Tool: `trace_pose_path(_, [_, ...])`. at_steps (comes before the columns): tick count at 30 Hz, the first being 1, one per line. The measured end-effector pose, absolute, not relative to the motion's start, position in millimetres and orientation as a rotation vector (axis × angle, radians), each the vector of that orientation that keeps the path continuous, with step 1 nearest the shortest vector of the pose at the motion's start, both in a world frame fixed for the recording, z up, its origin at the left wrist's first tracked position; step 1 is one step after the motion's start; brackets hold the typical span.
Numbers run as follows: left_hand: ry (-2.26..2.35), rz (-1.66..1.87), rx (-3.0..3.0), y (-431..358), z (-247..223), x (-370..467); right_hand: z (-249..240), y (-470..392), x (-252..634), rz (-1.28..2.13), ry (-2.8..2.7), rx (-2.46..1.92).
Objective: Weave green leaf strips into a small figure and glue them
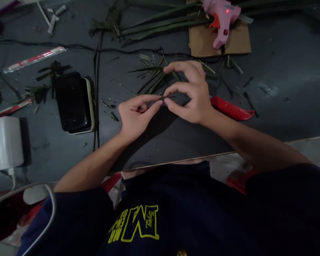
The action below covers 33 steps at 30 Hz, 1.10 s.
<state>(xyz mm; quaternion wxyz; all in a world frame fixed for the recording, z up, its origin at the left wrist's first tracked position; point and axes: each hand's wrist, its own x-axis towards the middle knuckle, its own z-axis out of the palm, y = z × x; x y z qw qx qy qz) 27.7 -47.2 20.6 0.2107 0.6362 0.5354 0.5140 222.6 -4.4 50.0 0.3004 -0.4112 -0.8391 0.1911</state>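
Observation:
My left hand (137,113) and my right hand (190,94) meet above the dark table, fingertips nearly touching. Between the thumb and forefinger of each is a small, thin dark green strip (163,98), pinched at its middle part; its exact shape is hard to make out. The other fingers of my right hand are curved and raised. Just beyond the hands lie narrow green leaf pieces (156,81). A red tool or handle (232,108) rests beside my right wrist, partly behind it.
A pink glue gun (224,21) with a red light lies on cardboard (202,41). A black phone (71,101), a white box (5,142), red-and-white packets (34,59), dark cables (80,46) and long leaves (160,25) are on the table (282,89).

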Motion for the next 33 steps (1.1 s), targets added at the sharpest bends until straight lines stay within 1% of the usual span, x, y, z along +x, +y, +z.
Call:
trace_pose_path(3, [1.512,1.396,1.773,-48,20,27,53,-4,223,0.513,-2.242,-1.117])
trace_pose_path(8, [1.468,1.445,1.769,-47,19,27,50,-2,224,0.488,-2.231,-1.048])
trace_pose_path(10, [1.434,1.474,1.777,-45,18,27,42,0,224,0.425,-2.2,-0.955])
trace_pose_path(14, [1.339,1.523,1.771,-41,15,26,27,6,222,0.187,-2.085,-0.763])
trace_pose_path(17, [1.322,1.531,1.758,-39,14,26,24,6,222,0.117,-2.042,-0.739])
trace_pose_path(21, [1.341,1.486,1.829,-41,15,27,26,5,221,0.153,-2.086,-0.733])
trace_pose_path(26, [1.286,1.418,2.06,-42,16,26,24,4,219,0.153,-2.155,-0.728])
trace_pose_path(30, [1.326,1.374,2.184,-39,18,22,28,8,221,0.303,-2.11,-0.742])
trace_pose_path(33, [1.417,1.424,2.073,-37,18,18,34,16,229,0.373,-1.969,-0.765])
